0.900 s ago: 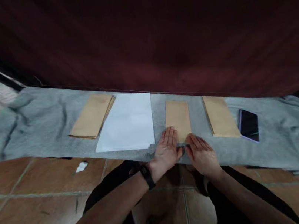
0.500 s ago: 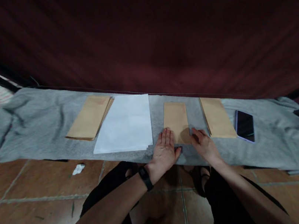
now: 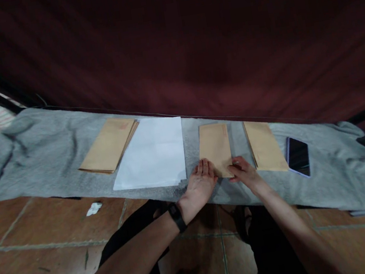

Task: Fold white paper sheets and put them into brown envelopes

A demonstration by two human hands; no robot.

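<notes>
A brown paper envelope (image 3: 215, 143) lies flat on the grey cloth, its long side pointing away from me. My left hand (image 3: 201, 182) is at its lower left corner, fingers bent and thumb drawn in against the paper. At the lower right edge, my right hand (image 3: 243, 171) pinches the envelope between thumb and fingers. The near end of the envelope is slightly raised between both hands. Just right of it sits a stack of brown envelopes (image 3: 266, 145).
Left of my hands lie white paper sheets (image 3: 150, 153) and another pile of brown envelopes (image 3: 110, 145). A phone (image 3: 298, 156) rests to the right. The grey cloth (image 3: 51, 152) covers a narrow bench before a dark red curtain (image 3: 168, 43). A white scrap (image 3: 93, 208) is on the tiled floor.
My right hand has moved slightly left and closed on the envelope's right edge. My left hand's fingers, flat before, have curled in at the left corner.
</notes>
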